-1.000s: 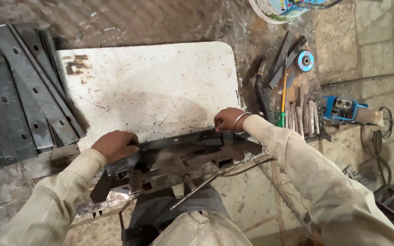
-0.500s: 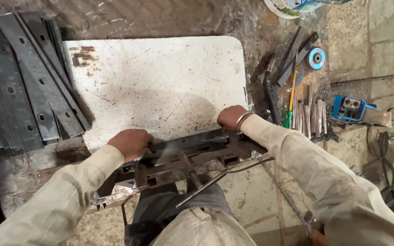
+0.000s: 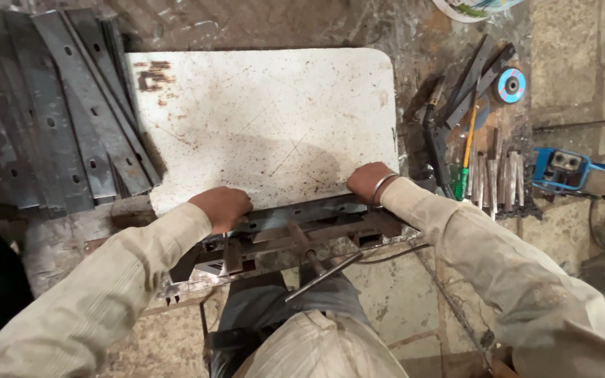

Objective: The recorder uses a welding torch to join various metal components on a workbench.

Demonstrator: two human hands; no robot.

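- The left hand point(image 3: 222, 207) lies at about 8 o'clock of the view, knuckles up, fingers curled down over the near edge of the white metal sheet point(image 3: 267, 119) where it meets the dark steel bar point(image 3: 295, 213); it presses on the bar, though whether the fingers wrap right round it I cannot tell
- The right hand point(image 3: 369, 182) sits at about 4 o'clock from the sheet's middle, fist-like, fingers folded onto the same near edge at the sheet's rounded right corner; a metal bangle point(image 3: 381, 187) circles the wrist; what lies under the fingers is hidden
- The white metal sheet lies flat, scratched and rust-spotted, filling the centre; its near edge runs under the bar between the two hands
- The steel bar belongs to a rusty clamp frame point(image 3: 281, 245) at 6 o'clock, just in front of the person's lap; a thin rod point(image 3: 323, 274) slants out of it towards 5 o'clock
- At 9 to 10 o'clock a stack of grey punched steel strips point(image 3: 50, 119) fans out, its right edge overlapping the sheet's left side
- At 2 o'clock lie loose tools: a green-handled screwdriver point(image 3: 465, 164), a blue cutting disc point(image 3: 511, 85), a row of short rods point(image 3: 500, 175); at 3 o'clock, well apart from the hands, a blue power tool point(image 3: 561, 170)
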